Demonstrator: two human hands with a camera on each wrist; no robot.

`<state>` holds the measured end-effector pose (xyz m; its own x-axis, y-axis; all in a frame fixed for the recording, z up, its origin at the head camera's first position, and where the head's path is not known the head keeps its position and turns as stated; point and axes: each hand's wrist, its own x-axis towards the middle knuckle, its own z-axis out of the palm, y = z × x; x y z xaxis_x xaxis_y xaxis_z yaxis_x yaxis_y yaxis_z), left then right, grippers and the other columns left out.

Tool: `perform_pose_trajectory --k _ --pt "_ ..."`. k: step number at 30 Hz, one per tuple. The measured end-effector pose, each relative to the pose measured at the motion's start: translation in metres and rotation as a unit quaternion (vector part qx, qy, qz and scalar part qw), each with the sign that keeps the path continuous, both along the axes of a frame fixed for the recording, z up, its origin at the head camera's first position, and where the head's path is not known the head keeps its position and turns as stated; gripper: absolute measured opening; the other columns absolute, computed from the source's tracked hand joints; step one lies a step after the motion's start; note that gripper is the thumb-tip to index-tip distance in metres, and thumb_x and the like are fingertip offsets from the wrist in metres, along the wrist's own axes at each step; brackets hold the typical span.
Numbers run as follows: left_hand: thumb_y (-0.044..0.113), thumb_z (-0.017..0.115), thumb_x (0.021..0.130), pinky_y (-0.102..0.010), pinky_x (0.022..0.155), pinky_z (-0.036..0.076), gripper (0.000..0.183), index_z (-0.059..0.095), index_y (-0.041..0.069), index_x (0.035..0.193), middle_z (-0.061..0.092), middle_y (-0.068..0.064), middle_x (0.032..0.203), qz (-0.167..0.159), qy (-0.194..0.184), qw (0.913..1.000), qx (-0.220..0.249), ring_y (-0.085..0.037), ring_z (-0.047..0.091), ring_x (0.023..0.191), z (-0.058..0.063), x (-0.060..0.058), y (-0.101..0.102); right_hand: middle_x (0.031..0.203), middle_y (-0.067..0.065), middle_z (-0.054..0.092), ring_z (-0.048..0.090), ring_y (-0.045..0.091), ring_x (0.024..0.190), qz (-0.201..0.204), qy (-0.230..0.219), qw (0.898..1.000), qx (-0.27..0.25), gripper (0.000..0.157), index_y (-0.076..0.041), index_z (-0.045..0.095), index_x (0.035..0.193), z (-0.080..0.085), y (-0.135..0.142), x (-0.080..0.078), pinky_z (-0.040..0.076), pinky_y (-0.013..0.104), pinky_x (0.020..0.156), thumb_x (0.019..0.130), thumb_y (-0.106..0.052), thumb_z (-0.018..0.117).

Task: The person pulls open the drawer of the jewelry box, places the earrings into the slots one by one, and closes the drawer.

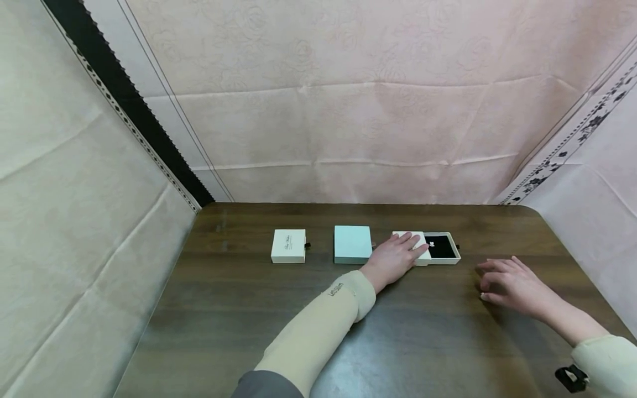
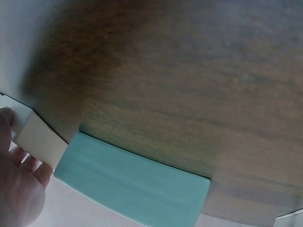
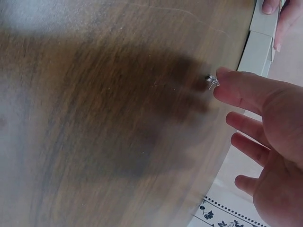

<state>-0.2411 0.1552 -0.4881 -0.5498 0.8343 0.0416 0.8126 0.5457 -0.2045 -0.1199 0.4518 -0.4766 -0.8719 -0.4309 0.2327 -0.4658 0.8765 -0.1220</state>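
Note:
My left hand [image 1: 393, 258] rests on the white sleeve [image 1: 425, 257] of a small jewellery box, fingers spread across its top and thumb against its near side. The box's white drawer [image 1: 457, 258] is pulled out to the right. It has a black insert [image 1: 440, 247] with a small shiny piece on it. Right of the box, my right hand [image 1: 515, 284] hovers above the table. At its thumb and index fingertips sparkles a small silvery earring [image 3: 212, 81], which the hand pinches; the other fingers are loosely spread.
A mint-green box [image 1: 352, 243] sits just left of the left hand, and farther left a white box [image 1: 288, 246] with dark lettering and a black tab. All stand along the far side of the brown wooden table [image 1: 239, 320]. Pale patterned cloth [image 1: 348, 127] hangs behind.

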Motion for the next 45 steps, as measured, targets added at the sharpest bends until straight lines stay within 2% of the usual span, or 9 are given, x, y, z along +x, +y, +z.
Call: perform_pose_trajectory --k 13,23,30,36,44,45 --pt "0.039 0.045 0.116 -0.033 0.125 0.037 0.053 0.037 0.034 0.168 0.038 0.004 0.172 0.000 0.006 1.0000 -0.002 -0.015 0.035 0.158 0.000 0.000 0.000 0.120 0.020 0.072 0.063 0.050 0.118 -0.005 0.011 1.000 0.005 0.036 -0.030 0.064 0.079 -0.002 -0.005 0.003 0.035 0.081 0.106 0.071 -0.013 0.095" --pt "0.040 0.044 0.117 -0.032 0.125 0.036 0.052 0.037 0.034 0.168 0.038 0.004 0.172 0.000 0.009 1.0000 -0.001 -0.014 0.036 0.158 -0.002 0.000 0.001 0.118 0.020 0.073 0.065 0.050 0.115 0.005 0.021 1.000 0.008 0.039 -0.027 0.063 0.078 -0.004 -0.005 0.003 0.038 0.081 0.101 0.072 -0.006 0.095" --pt "0.040 0.045 0.116 -0.032 0.125 0.035 0.054 0.036 0.034 0.169 0.036 0.004 0.173 0.002 0.004 1.0000 -0.002 -0.014 0.034 0.159 -0.001 -0.001 0.000 0.117 0.020 0.073 0.064 0.051 0.116 0.009 0.024 1.000 0.008 0.039 -0.026 0.063 0.076 -0.005 -0.004 0.000 0.036 0.081 0.105 0.072 -0.004 0.094" --pt "0.040 0.046 0.116 -0.032 0.125 0.036 0.053 0.037 0.033 0.168 0.036 0.003 0.173 0.000 0.005 1.0000 -0.001 -0.014 0.034 0.159 0.000 -0.001 0.000 0.117 0.020 0.073 0.064 0.050 0.116 0.008 0.024 1.000 0.011 0.039 -0.024 0.063 0.073 -0.004 -0.004 0.000 0.038 0.081 0.103 0.070 -0.001 0.095" --pt "0.038 0.047 0.116 -0.033 0.125 0.037 0.052 0.040 0.031 0.167 0.039 0.002 0.171 -0.008 0.010 0.9999 0.011 -0.016 0.036 0.158 -0.002 -0.003 0.000 0.121 0.024 0.072 0.064 0.051 0.116 -0.009 0.005 0.999 -0.031 0.032 -0.023 0.067 0.075 0.006 -0.006 -0.008 0.038 0.082 0.102 0.078 -0.002 0.091" --pt "0.038 0.047 0.116 -0.033 0.125 0.037 0.052 0.039 0.031 0.167 0.039 0.002 0.171 -0.008 0.009 0.9999 0.011 -0.016 0.036 0.158 -0.003 -0.003 0.000 0.122 0.025 0.072 0.064 0.050 0.116 -0.015 0.001 0.999 -0.040 0.030 -0.023 0.069 0.076 0.008 -0.007 -0.009 0.041 0.078 0.102 0.079 -0.002 0.091"
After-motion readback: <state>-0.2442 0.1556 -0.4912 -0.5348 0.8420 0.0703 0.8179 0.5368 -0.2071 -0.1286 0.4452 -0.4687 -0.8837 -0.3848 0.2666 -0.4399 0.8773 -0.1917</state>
